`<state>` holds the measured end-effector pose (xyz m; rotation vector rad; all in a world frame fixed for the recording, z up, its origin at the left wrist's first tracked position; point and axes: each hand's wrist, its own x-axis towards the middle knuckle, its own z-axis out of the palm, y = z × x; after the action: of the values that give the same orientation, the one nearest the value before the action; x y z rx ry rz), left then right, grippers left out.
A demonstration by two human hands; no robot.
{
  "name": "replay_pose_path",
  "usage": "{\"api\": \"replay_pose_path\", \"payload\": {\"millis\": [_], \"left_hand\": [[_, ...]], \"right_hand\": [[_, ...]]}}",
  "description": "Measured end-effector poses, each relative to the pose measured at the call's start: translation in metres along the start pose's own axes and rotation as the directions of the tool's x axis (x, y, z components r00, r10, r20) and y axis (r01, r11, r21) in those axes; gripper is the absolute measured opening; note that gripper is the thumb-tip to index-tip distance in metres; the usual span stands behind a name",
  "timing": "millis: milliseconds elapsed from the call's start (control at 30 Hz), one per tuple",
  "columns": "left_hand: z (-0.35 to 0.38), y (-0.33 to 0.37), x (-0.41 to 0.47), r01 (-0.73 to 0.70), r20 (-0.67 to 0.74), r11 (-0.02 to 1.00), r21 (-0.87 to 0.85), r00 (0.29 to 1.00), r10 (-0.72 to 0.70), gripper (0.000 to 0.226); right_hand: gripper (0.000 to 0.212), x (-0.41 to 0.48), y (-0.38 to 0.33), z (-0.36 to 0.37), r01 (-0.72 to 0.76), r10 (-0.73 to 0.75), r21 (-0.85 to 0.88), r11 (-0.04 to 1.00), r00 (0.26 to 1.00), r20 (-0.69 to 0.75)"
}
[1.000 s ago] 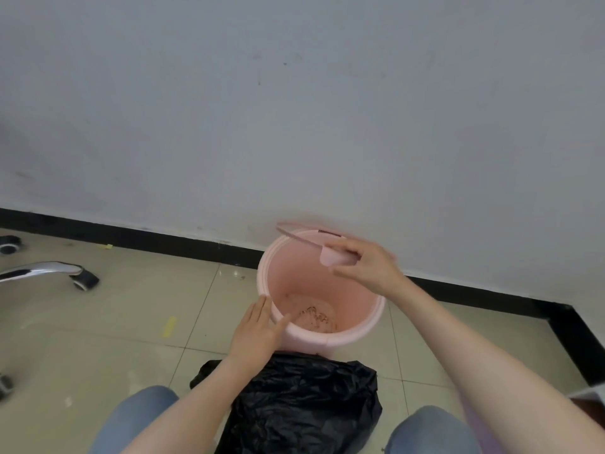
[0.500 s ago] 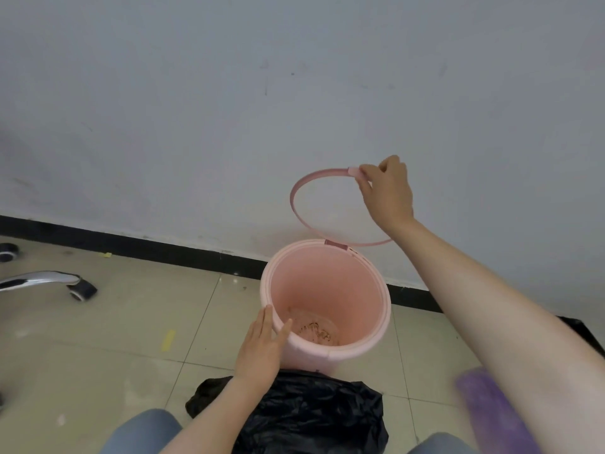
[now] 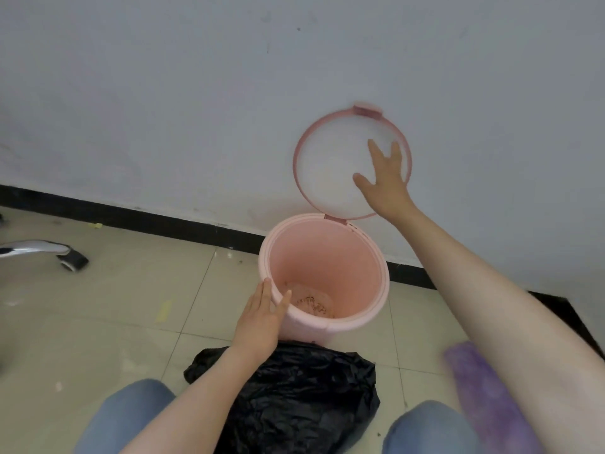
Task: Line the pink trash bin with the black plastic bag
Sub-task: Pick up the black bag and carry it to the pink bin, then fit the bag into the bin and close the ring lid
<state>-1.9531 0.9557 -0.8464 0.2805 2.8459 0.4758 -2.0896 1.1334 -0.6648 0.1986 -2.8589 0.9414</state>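
The pink trash bin [image 3: 366, 257] stands on the tiled floor against the white wall, with some reddish residue on its bottom. Its hinged pink ring [image 3: 299, 149] is swung fully up and leans against the wall. My right hand [image 3: 384, 178] is in front of the ring with fingers spread and holds nothing. My left hand [image 3: 262, 317] rests flat on the bin's near left rim, thumb over the edge. The crumpled black plastic bag [image 3: 301, 394] lies on the floor between my knees, just in front of the bin.
A chrome chair leg with a black castor [image 3: 70, 258] sits at the left. A purple roll [image 3: 491, 398] lies at the lower right beside my right knee. A black baseboard [image 3: 131, 217] runs along the wall.
My right hand has swung the pink ring up from the bin's mouth to the wall and let go of its tab. My left hand has stayed on the rim.
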Motion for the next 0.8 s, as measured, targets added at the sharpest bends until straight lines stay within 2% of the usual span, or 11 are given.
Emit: {"api": "replay_pose_path", "payload": {"millis": [100,167,233,300,367,467,533,633,700,800], "left_hand": [[-0.002,-0.001,-0.001,-0.023,0.030,0.999,0.029,0.999,0.022,0.080],[-0.001,-0.004,-0.005,-0.044,0.029,0.999,0.007,0.999,0.044,0.083],[0.007,-0.007,-0.010,-0.023,-0.023,0.997,-0.073,1.000,0.021,0.081],[0.020,-0.009,-0.015,0.065,-0.061,0.987,-0.147,0.995,-0.075,0.076],[0.041,-0.011,-0.020,0.151,-0.001,0.977,-0.150,0.988,-0.153,0.076],[0.076,-0.014,-0.018,0.128,0.140,0.992,-0.005,0.982,-0.126,0.078],[0.093,-0.017,-0.011,0.071,0.201,0.993,0.092,0.975,-0.089,0.079],[0.109,-0.021,0.002,-0.002,0.263,0.985,0.174,0.964,-0.044,0.080],[0.117,-0.024,0.013,-0.030,0.306,0.980,0.195,0.952,-0.032,0.081],[0.130,-0.029,0.025,-0.031,0.367,0.981,0.193,0.929,-0.043,0.081]], "right_hand": [[0.050,-0.046,0.008,0.014,0.062,-0.057,0.073,0.995,0.996,-0.063],[0.044,-0.080,0.022,0.025,0.054,-0.044,0.075,0.996,0.990,-0.132],[0.037,-0.114,0.047,0.041,-0.004,0.013,0.043,0.999,0.981,-0.191],[0.029,-0.143,0.079,0.061,-0.097,0.097,0.009,0.995,0.972,-0.214],[0.022,-0.171,0.111,0.082,-0.242,0.234,-0.034,0.970,0.961,-0.148],[0.021,-0.201,0.148,0.116,-0.388,0.400,-0.182,0.903,0.916,0.031],[0.027,-0.212,0.163,0.137,-0.352,0.408,-0.293,0.889,0.899,0.160],[0.057,-0.220,0.176,0.165,-0.240,0.401,-0.409,0.880,0.836,0.373],[0.073,-0.220,0.183,0.181,-0.168,0.396,-0.469,0.867,0.803,0.445],[0.082,-0.219,0.199,0.203,-0.090,0.381,-0.518,0.851,0.784,0.490]]}}
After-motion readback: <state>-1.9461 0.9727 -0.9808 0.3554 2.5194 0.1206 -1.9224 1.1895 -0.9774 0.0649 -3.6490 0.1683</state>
